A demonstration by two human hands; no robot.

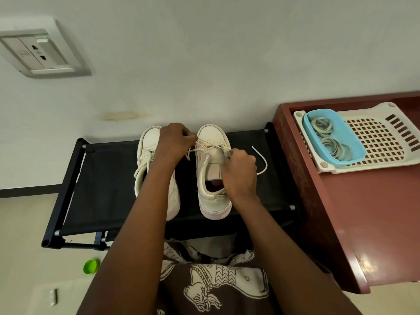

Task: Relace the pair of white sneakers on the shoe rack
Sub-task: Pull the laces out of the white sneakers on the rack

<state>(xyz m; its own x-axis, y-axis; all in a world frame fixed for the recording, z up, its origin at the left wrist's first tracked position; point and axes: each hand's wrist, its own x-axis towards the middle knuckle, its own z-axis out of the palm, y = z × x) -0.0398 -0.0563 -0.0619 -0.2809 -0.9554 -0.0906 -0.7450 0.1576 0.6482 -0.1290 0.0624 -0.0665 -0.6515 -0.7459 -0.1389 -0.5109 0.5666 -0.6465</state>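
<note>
Two white sneakers stand side by side, toes toward the wall, on the black shoe rack (106, 178). The left sneaker (148, 155) is laced and partly hidden under my left forearm. The right sneaker (212, 169) has its white lace (209, 145) crossed only over the eyelets nearest the toe. My left hand (176, 142) pinches one end of that lace at the shoe's left side. My right hand (239, 170) grips the lace at the shoe's right eyelets, and the free end (261, 160) curls out onto the rack.
A reddish wooden cabinet (354, 219) stands right of the rack, bearing a white slotted tray (386, 142) with a blue tub (354, 144) of spare laces. The wall with a socket plate (41, 53) is behind. A green cap (91, 266) lies on the floor.
</note>
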